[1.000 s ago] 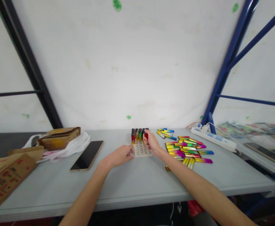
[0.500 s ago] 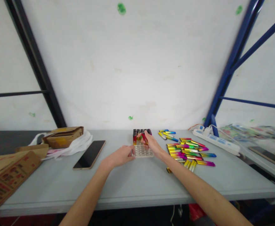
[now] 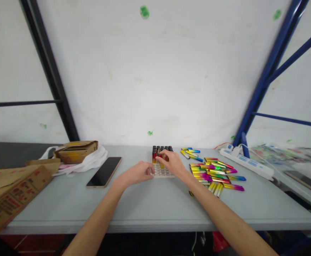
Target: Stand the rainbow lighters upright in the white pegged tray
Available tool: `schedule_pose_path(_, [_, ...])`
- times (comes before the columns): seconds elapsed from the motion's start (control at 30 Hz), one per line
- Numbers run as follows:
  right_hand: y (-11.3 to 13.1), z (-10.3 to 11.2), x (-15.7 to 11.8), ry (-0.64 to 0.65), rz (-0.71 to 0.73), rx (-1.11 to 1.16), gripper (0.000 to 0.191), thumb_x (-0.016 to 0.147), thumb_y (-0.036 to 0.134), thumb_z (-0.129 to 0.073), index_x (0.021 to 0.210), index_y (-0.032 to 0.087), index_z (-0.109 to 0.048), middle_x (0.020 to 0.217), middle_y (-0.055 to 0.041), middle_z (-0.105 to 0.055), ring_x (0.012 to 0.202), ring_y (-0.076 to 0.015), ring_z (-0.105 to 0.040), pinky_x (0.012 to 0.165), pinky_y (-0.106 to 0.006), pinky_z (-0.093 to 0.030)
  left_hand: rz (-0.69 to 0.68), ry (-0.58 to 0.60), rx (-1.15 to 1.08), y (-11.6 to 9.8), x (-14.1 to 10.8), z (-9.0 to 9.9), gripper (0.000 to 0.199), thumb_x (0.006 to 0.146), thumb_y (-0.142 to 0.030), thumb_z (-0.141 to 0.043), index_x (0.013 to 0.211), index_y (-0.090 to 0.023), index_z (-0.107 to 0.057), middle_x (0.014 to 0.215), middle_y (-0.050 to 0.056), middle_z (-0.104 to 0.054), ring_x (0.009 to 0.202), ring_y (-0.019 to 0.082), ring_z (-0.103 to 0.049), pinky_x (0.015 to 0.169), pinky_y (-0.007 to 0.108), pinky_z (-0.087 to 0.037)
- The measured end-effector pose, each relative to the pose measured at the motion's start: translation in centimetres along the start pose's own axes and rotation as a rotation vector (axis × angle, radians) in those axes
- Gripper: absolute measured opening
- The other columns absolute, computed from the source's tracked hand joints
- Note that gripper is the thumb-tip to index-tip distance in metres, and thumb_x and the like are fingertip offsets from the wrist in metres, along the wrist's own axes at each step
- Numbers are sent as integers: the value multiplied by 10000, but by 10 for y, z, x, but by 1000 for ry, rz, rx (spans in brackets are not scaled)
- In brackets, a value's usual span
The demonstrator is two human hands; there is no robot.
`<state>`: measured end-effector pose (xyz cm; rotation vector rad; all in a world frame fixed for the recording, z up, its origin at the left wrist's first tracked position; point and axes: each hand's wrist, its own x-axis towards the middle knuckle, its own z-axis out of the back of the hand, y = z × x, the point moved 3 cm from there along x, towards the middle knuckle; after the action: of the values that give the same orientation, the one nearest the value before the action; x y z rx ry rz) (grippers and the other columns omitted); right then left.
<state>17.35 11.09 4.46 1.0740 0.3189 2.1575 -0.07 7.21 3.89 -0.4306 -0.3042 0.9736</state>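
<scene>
A white tray with rows of round holes [image 3: 164, 175] lies at the middle of the table. Upright lighters [image 3: 154, 156] with dark tops and shiny red and yellow bodies fill its far rows; the near holes show bare. My left hand [image 3: 139, 173] is curled at the tray's near left edge, thumb and fingertips closed on it. Over the tray, my right hand [image 3: 172, 162] pinches a red and yellow lighter [image 3: 161, 165], held upright at the front of the filled rows. Its lower end is hard to make out.
Many loose shiny lighters [image 3: 216, 172] lie in a pile to the right, near my right forearm. A phone [image 3: 104, 172], a white plastic bag [image 3: 92, 163] and cardboard boxes [image 3: 78, 151] are on the left. A power strip [image 3: 247, 163] lies at the right.
My right hand has lowered the lighter from a tilted hold to upright at the tray. My left hand stays at the tray's edge. The camera view has shifted slightly.
</scene>
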Motion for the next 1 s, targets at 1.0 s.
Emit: schedule_pose_path(1.0, [-5,-36,11,291,-74,-533,390,929,498,-478,883,167,-681,868,-147,-720,793,-235,-672,635,-273,-406,152,-58,92,13,0,-2,313,747,-484,-595,640,-200,-516,614,-13,-549,597,160,-509,560,263,-325])
